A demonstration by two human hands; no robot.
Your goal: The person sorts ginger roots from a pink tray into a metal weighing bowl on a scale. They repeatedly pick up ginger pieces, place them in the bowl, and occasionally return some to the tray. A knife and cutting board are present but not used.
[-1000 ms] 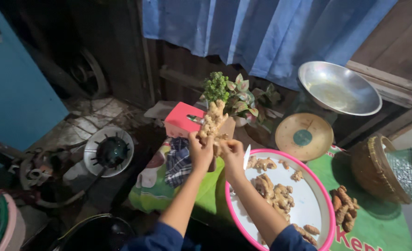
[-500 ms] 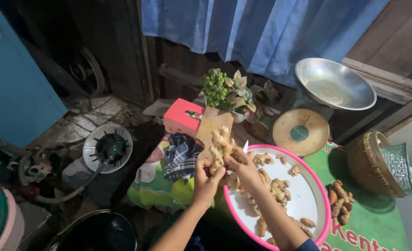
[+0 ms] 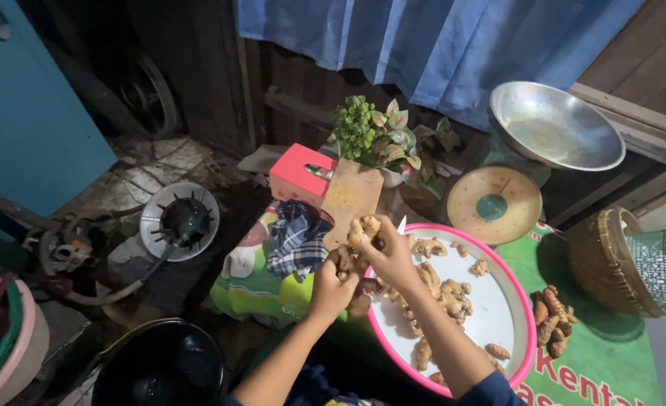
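My left hand [image 3: 331, 283] and my right hand [image 3: 388, 253] together grip a knobbly piece of ginger root [image 3: 360, 234] over the near left rim of a round pink-rimmed white tray [image 3: 498, 316]. Several more ginger pieces [image 3: 446, 293] lie scattered in the tray. A small knife blade [image 3: 402, 225] sticks up just behind my right hand. A wooden cutting board [image 3: 350, 197] lies beyond the hands, next to a checked cloth [image 3: 297, 239].
A weighing scale [image 3: 494, 204] with a metal bowl [image 3: 555, 126] stands behind the tray. More roots [image 3: 551, 316] lie on the green table cover, beside a woven basket [image 3: 607, 263]. A potted plant [image 3: 382, 139], pink box [image 3: 299, 174], gas burner [image 3: 179, 220] and black pot [image 3: 160, 368] are to the left.
Both hands have come down and toward me with the ginger root, from above the cutting board to the tray's near left rim.
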